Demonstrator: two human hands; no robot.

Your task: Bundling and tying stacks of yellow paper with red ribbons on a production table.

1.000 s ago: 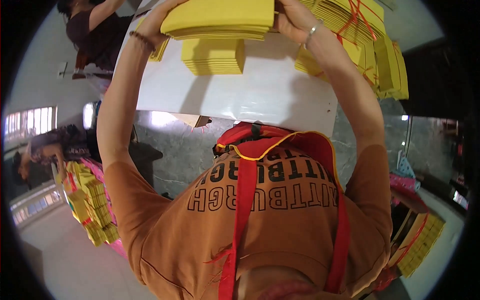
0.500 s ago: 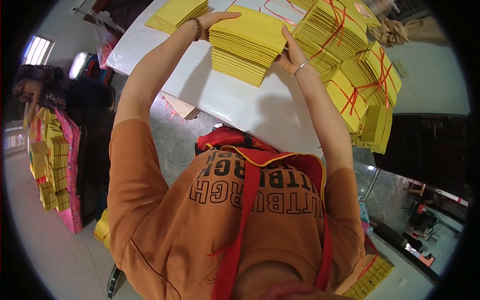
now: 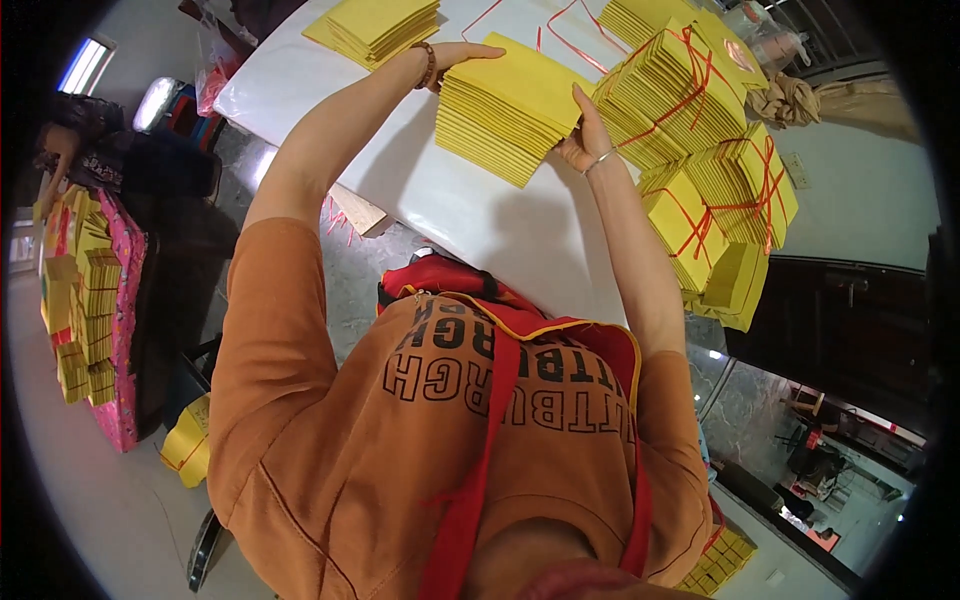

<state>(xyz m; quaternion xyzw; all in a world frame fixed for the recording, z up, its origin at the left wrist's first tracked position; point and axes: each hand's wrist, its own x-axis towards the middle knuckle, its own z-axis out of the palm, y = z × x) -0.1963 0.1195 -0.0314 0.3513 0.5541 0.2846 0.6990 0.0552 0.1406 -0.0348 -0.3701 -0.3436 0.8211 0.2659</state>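
Yellow rectangular stack of flat, paper-like packets (image 3: 510, 115) sits on the white-covered desk (image 3: 440, 195), the fingers of the left hand (image 3: 457, 58) and right hand (image 3: 588, 135) clasping opposite ends; even pressure should keep its edges flush. Beyond lie yellow bundles tied with red string (image 3: 660, 95).

Yellow bundle (image 3: 525, 82) isn't jutting over the lower pile (image 3: 485, 150) anymore, it's pretty much lined up, one even block in from the table's (image 3: 430, 190) near edge.
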